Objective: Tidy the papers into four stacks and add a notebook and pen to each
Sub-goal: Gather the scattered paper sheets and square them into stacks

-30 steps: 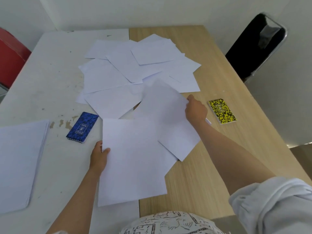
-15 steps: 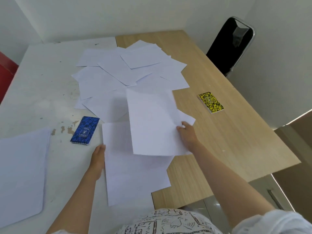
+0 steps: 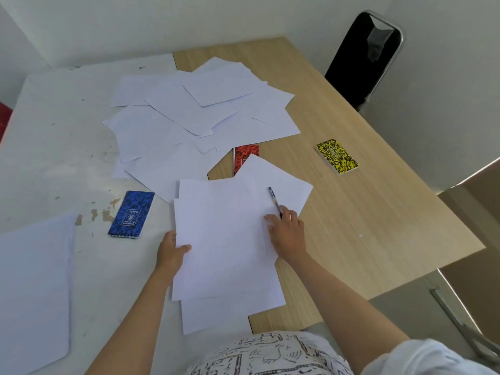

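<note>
A small pile of white sheets (image 3: 221,239) lies in front of me across the seam of the two tables. My left hand (image 3: 170,253) pinches its left edge, thumb on top. My right hand (image 3: 286,234) rests flat on its right side, fingers relaxed. A blue pen (image 3: 273,197) lies on a sheet just beyond my right fingers. Many loose white sheets (image 3: 194,112) are scattered further back. A blue spiral notebook (image 3: 131,214) lies left of the pile. A red notebook (image 3: 244,155) shows partly under paper. A yellow notebook (image 3: 336,156) lies to the right.
A tidy stack of paper (image 3: 32,288) sits at the near left on the white table (image 3: 54,131). The wooden table (image 3: 365,212) carries the right half. A black chair (image 3: 362,60) stands at the far right corner, and a red object (image 3: 4,117) at the left edge.
My right hand has laid the sheet it carried onto the pile in front of me and now rests on it. The red notebook and the pen have come into view.
</note>
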